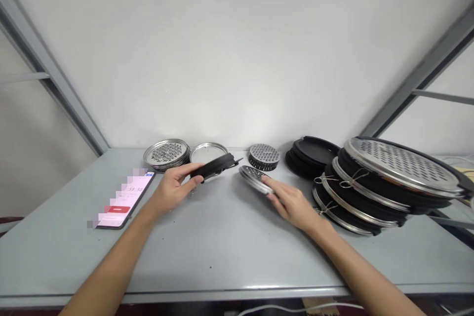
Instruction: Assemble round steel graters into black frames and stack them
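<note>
My left hand (176,188) is closed on the edge of a round black tray (215,165), which is tilted above the table. My right hand (291,201) pinches a round metal grater plate (255,177) by its near right edge, its perforated face tilted upward. The two pieces are apart, with a small gap between them. Behind the black tray stands a shiny round metal ring or dish (209,149), partly covered by it. A short stack of small perforated metal discs (263,154) sits behind the grater plate.
A stack of metal grater plates (166,153) stands back left. Black round trays (314,153) are stacked back right. Nearer on the right, a tall leaning pile of trays with grater plates (403,168) carries string loops. A phone (126,202) lies at left on the grey table (207,256).
</note>
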{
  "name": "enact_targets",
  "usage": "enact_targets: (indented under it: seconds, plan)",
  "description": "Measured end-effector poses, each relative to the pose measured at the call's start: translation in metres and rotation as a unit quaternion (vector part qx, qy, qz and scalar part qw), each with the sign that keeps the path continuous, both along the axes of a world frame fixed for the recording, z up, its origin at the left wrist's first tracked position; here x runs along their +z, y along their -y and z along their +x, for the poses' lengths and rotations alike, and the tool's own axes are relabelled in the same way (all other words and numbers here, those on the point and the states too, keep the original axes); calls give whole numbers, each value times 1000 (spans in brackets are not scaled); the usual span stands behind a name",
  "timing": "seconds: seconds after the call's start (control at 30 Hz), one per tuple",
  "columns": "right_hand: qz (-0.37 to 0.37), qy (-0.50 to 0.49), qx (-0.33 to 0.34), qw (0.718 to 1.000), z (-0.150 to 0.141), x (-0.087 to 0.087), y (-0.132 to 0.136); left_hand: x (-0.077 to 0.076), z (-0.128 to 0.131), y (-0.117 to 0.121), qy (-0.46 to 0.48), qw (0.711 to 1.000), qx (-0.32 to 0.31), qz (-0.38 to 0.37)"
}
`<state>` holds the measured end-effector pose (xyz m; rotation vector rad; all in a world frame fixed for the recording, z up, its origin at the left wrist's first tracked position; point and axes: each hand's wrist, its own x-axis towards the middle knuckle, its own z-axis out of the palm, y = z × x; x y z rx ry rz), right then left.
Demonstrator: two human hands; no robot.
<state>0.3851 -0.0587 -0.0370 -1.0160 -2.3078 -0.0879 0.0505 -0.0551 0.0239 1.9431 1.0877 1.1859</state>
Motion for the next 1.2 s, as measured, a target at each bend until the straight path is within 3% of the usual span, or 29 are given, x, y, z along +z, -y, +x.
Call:
enact_targets:
  seconds: [0.17, 0.23, 0.3, 0.4, 0.5, 0.77, 0.9, 1.07, 1.2]
  plan:
    - [14, -184, -115, 976, 23, -2, -11, -2, -6, 1, -123, 978, -163, -47]
    - [22, -178, -102, 979, 25, -2, -10, -6, -1, 2, -165, 961, -214, -53]
    - [25, -120, -47, 991, 24, -2, -4, -13, 6, 4, -205, 947, -244, -48]
    - [41, -15, 50, 998, 20, -3, 8, -23, 15, 6, -248, 939, -236, -29]
    - [61, 47, 102, 992, 14, -7, 15, -28, 19, 8, -265, 941, -210, -9]
    - [7, 85, 184, 979, 2, -1, 18, -29, 17, 9, -276, 949, -146, -29]
    - [-32, 64, 169, 983, 3, -2, 19, -31, 23, 9, -277, 949, -146, -18]
    - [-116, -48, 4, 992, 10, -11, 9, -35, 25, 10, -302, 944, -128, -19]
    - [-225, -16, 20, 974, 14, -10, 5, -39, 25, 10, -307, 941, -136, -23]
